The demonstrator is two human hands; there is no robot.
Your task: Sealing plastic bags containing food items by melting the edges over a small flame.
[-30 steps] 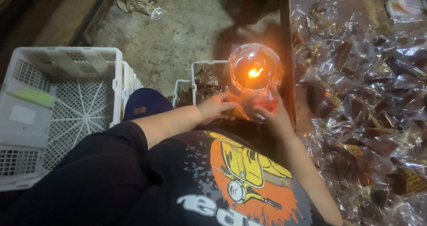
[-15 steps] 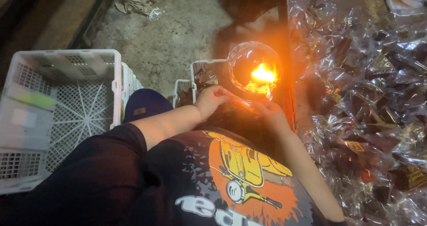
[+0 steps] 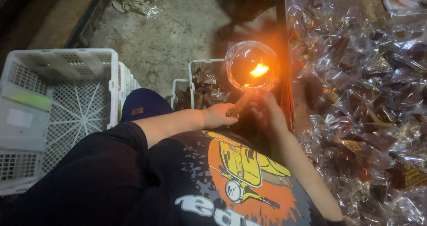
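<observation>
Both hands closed | left hand (image 3: 221, 115) pinching small wrapped packet (image 3: 233, 112) | right hand (image 3: 267, 112) gripping it below lamp flame (image 3: 259, 70)

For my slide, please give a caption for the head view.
Both hands, left hand and right hand, hold a small packet below a flame.

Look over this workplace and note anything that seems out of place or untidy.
A crumpled rag or wrapper lies loose on the concrete floor at top left. Clear-wrapped packets sprawl in a disordered heap right beside the open flame, just above both hands, which looks risky.
</observation>
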